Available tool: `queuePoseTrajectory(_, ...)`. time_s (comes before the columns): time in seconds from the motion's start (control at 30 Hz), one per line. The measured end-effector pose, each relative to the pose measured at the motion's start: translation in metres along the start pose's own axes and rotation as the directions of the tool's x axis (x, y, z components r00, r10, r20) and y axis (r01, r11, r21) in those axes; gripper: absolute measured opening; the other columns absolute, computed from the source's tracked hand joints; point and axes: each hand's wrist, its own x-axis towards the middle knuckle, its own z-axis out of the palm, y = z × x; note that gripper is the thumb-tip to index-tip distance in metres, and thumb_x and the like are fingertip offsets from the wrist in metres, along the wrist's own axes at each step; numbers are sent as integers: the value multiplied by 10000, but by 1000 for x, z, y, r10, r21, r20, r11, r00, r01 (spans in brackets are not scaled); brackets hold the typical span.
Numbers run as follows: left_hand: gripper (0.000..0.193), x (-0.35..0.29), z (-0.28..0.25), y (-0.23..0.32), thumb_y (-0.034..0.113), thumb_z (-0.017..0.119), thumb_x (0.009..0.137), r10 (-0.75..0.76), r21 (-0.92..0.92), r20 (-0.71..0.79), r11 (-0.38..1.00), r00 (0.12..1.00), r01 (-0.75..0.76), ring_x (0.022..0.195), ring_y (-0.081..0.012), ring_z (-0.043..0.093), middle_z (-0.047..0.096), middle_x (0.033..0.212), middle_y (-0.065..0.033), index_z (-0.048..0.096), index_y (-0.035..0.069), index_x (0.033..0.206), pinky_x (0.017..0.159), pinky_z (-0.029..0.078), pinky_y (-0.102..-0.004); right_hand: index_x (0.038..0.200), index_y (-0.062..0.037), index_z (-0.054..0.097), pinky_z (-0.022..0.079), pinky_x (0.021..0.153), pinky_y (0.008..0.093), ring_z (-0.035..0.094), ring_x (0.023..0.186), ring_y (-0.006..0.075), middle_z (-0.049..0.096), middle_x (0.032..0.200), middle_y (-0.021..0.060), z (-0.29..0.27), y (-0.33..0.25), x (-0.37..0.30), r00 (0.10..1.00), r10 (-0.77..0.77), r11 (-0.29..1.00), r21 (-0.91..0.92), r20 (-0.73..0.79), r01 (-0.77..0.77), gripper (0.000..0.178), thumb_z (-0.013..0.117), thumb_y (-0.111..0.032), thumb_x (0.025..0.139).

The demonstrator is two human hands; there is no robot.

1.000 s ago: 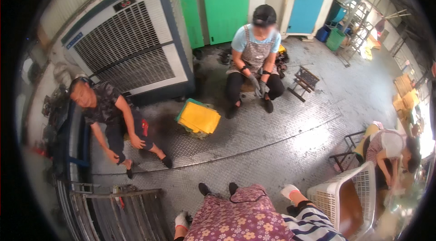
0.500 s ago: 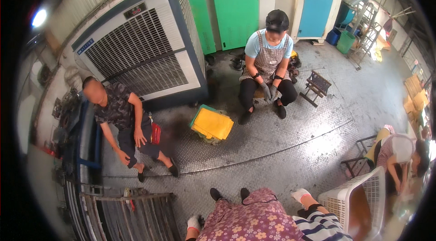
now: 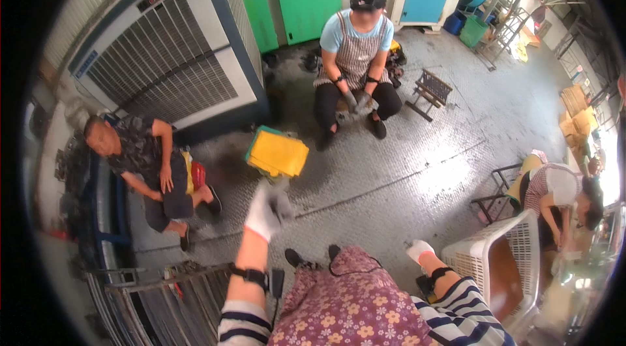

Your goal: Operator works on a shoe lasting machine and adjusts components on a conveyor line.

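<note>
My left hand (image 3: 266, 210), in a white glove with grey on it, is raised in front of me, just below a stack of yellow and green sheets (image 3: 278, 152) on the floor. Motion smears its fingers. I see nothing held in it. My right hand (image 3: 418, 251), in a white glove, hangs beside my flowered apron (image 3: 352, 300), near a white plastic basket (image 3: 469, 258). Its fingers are too indistinct to read. Both forearms carry black straps and striped sleeves.
A person in a checked apron (image 3: 355, 59) sits ahead; another person (image 3: 153, 167) sits at left near a large air cooler (image 3: 163, 53). A third person (image 3: 554, 196) bends at right. A small stand (image 3: 430, 92) is on the floor. A metal rack (image 3: 169, 300) stands at lower left.
My left hand has risen from beside my apron, forward and up. The whole view has shifted, so the surroundings sit further left and higher. The person at left has turned their head.
</note>
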Motion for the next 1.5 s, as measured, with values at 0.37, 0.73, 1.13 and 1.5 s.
queuePoseTrajectory(0.37, 363, 7, -209, -118, 310, 559, 929, 8, 791, -438, 479, 899, 381, 821, -297, 706, 755, 924, -159, 729, -10, 958, 745, 530, -432, 1222, -57, 686, 470, 1008, 479, 615, 1192, 400, 666, 1247, 223, 42, 67, -25, 998, 25, 998, 53, 48, -28, 548, 479, -492, 961)
queuePoseTrajectory(0.73, 225, -162, -324, -193, 181, 571, 964, -167, 327, -737, 760, 655, 562, 571, -314, 605, 635, 743, -149, 670, 6, 1065, 539, 537, -510, 1217, -97, 672, 547, 944, 457, 681, 1091, 353, 686, 1184, 202, 27, 49, -8, 951, -250, 890, -344, 182, 300, 317, 482, -202, 987)
queuePoseTrajectory(1.13, 155, -162, -320, -201, 170, 534, 997, -282, -117, -770, 944, 572, 308, 621, -297, 594, 631, 766, -124, 615, 40, 1011, 590, 501, -480, 1203, -20, 694, 484, 1020, 447, 607, 1212, 393, 657, 1258, 247, -39, -57, 26, 984, -178, 984, -3, 26, 179, 592, 548, -507, 900)
queuePoseTrajectory(1.5, 158, -179, -319, -210, 192, 553, 963, -234, -136, -806, 967, 543, 215, 626, -299, 605, 633, 747, -124, 620, 51, 941, 585, 497, -463, 1304, -95, 654, 468, 1039, 439, 590, 1238, 391, 648, 1298, 222, -37, -48, 6, 991, -135, 991, -4, 21, 135, 585, 548, -509, 904)
